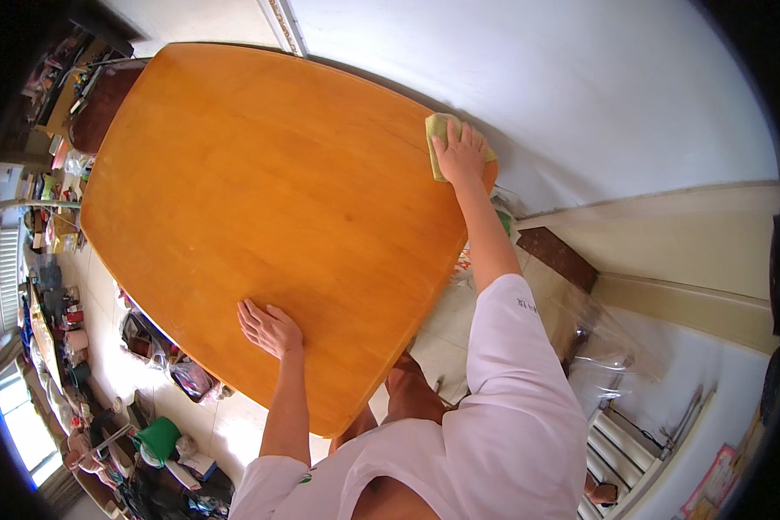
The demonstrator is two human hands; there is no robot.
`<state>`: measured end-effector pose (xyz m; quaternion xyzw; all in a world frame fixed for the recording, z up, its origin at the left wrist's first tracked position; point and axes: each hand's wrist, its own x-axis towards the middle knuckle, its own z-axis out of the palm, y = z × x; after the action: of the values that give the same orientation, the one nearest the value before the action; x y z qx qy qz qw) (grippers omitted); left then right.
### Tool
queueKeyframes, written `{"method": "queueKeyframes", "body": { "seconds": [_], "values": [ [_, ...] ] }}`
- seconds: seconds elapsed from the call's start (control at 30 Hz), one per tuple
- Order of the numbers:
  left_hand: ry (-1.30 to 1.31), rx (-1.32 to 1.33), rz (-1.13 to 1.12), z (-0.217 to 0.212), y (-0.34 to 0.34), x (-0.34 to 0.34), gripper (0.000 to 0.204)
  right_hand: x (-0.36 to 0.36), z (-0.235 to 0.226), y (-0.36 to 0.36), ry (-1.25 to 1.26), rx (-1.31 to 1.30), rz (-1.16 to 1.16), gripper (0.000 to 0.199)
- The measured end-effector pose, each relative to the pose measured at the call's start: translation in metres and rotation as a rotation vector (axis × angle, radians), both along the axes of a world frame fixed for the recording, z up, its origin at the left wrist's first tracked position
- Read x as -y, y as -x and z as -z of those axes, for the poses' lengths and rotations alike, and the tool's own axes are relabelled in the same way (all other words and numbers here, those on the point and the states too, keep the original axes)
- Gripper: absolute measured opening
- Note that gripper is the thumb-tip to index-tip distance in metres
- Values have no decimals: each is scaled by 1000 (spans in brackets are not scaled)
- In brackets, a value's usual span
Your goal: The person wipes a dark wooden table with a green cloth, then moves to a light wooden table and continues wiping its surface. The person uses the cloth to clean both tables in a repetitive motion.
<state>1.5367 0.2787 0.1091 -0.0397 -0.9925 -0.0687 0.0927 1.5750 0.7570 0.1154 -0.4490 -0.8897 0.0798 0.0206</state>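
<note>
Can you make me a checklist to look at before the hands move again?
1. Right hand on the yellow cloth: ok, its fingers lie spread over it.
2. Left hand out of the cloth's way: ok, it is palm down on the wooden table, well apart from the cloth.
3. Cloth well inside the table's edge: not ok, it is right at the edge, near the white wall.
4. Cloth damp enough: cannot tell.
5. Table steady: cannot tell from one still picture.
</note>
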Motion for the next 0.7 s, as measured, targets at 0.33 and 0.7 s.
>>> {"method": "queueKeyframes", "body": {
  "seconds": [0.33,0.7],
  "values": [
    [-7,-27,2,1,0,-1,51,86,18,-82,-191,-102,84,66],
    [38,-73,-8,8,2,4,50,182,-2,-89,-186,-88,-96,67]
  ]
}}
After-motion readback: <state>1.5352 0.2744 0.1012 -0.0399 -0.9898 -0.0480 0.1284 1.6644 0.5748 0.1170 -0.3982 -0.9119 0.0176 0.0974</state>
